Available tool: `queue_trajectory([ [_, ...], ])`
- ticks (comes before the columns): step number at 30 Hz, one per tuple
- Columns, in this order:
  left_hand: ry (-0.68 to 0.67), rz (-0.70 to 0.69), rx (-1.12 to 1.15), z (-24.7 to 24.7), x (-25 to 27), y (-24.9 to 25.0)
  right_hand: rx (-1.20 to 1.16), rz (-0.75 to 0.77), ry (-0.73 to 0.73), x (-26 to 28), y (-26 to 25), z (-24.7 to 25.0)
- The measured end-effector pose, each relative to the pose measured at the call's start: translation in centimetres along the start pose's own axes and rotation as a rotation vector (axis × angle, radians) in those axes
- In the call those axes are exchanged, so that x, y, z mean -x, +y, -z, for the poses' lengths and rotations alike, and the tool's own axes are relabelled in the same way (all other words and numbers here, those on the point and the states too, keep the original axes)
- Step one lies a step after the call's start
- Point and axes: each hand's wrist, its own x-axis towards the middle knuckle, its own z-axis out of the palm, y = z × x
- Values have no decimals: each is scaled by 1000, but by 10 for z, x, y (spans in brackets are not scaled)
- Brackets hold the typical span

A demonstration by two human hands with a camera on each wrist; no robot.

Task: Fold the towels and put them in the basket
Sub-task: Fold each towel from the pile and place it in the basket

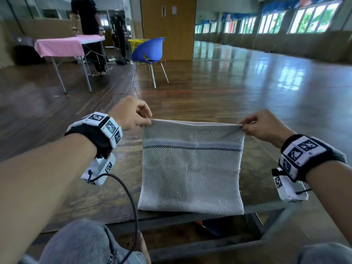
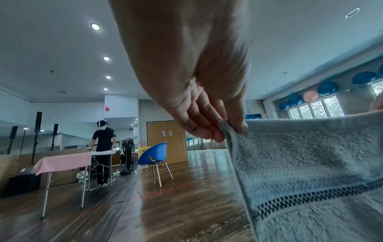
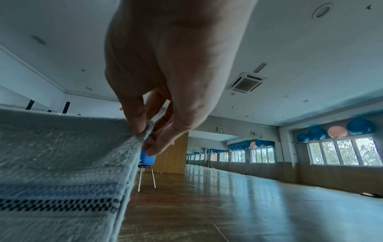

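A grey towel [image 1: 191, 168] with a blue band and a dark checked stripe hangs doubled over in front of me, its lower edge near a dark table edge [image 1: 266, 206]. My left hand [image 1: 147, 121] pinches its top left corner, thumb against fingers; the left wrist view shows that left hand [image 2: 230, 129] on the towel [image 2: 311, 163] corner. My right hand [image 1: 242, 126] pinches the top right corner; in the right wrist view the right hand [image 3: 145, 132] clamps the towel [image 3: 62, 155] edge. The top edge is stretched taut between both hands.
A blue chair [image 1: 150, 52] stands ahead on the wooden floor, with a yellow basket [image 1: 136, 43] behind it. To the left, a person stands at a table with a pink cloth [image 1: 61, 46]. A dark metal frame [image 1: 219, 242] lies below the towel near my knees.
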Motion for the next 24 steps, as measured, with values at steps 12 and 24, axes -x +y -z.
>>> queue_trajectory([
  [12, 111, -105, -90, 44, -18, 30, -14, 109, 103, -15, -47, 36],
  [24, 87, -148, -101, 47, 0, 19, 33, 244, 251, 3, -48, 48],
])
